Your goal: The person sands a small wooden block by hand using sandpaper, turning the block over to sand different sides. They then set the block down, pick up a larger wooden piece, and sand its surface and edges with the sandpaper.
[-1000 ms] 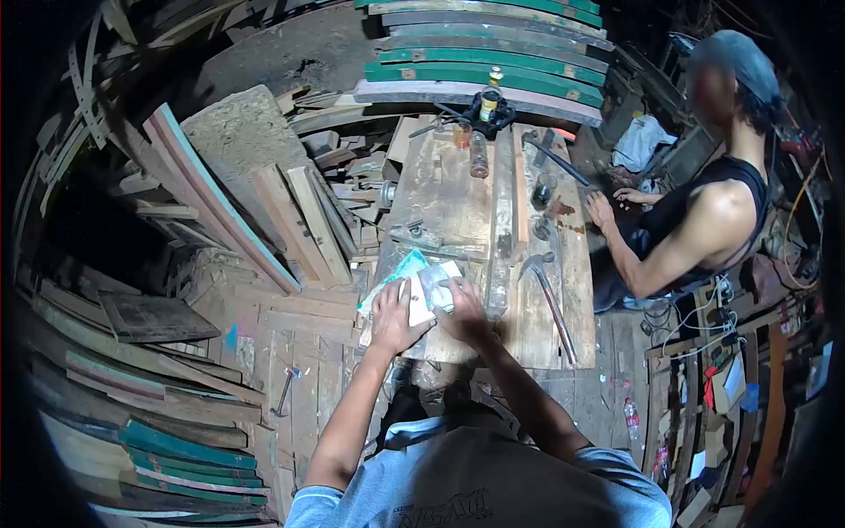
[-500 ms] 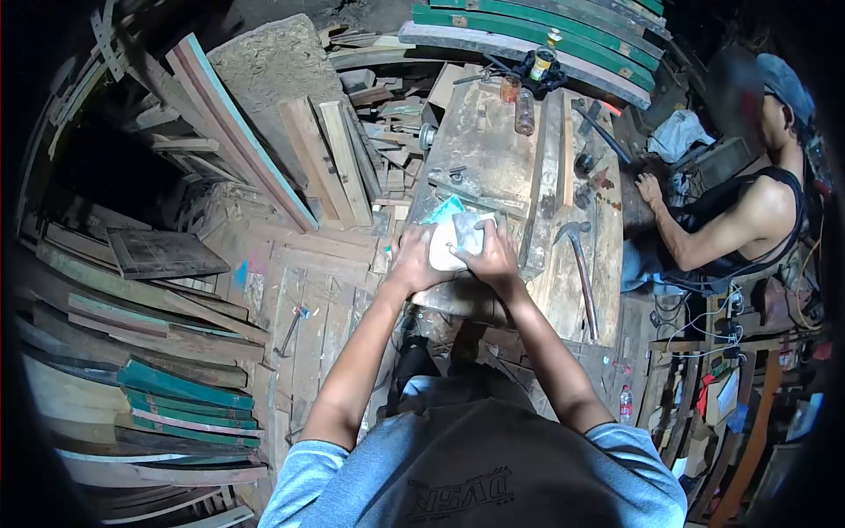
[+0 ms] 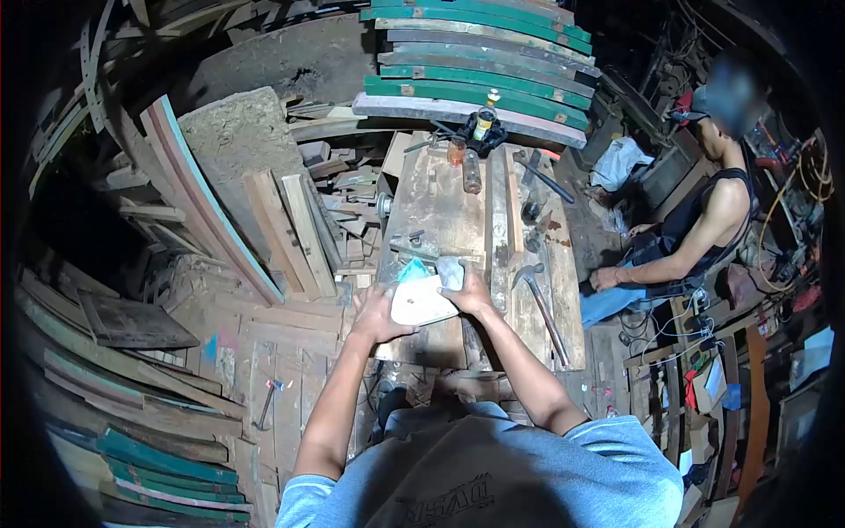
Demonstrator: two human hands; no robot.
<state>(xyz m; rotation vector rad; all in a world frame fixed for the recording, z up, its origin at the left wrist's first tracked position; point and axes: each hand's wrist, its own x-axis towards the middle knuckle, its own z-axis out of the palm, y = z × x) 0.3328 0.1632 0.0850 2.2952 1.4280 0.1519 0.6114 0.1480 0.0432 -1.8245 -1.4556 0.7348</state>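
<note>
A pale, flat block with a small dark spot on its face (image 3: pixel 422 304) is held above the near end of the wooden workbench (image 3: pixel 440 211). My left hand (image 3: pixel 375 315) grips the block's left edge, thumb along its near side. In my right hand (image 3: pixel 471 294), closed at the block's right side, is a grey folded sheet that looks like sandpaper (image 3: pixel 451 271). A teal piece (image 3: pixel 412 269) lies on the bench just beyond the block. To the right of my right hand rests a claw hammer (image 3: pixel 544 319).
Glass bottles (image 3: pixel 473 172) and a dark-handled tool (image 3: pixel 547 180) lie toward the bench's far end. A person (image 3: pixel 704 211) sits on the right side. Leaning boards (image 3: pixel 211 202) and stacked curved planks (image 3: pixel 167 466) crowd the left; green slats (image 3: pixel 484 92) stand behind.
The view has tilted up and shifted right. The block is now turned and shows more of its face, and my right hand has moved to its right edge. The other person's arm has lowered.
</note>
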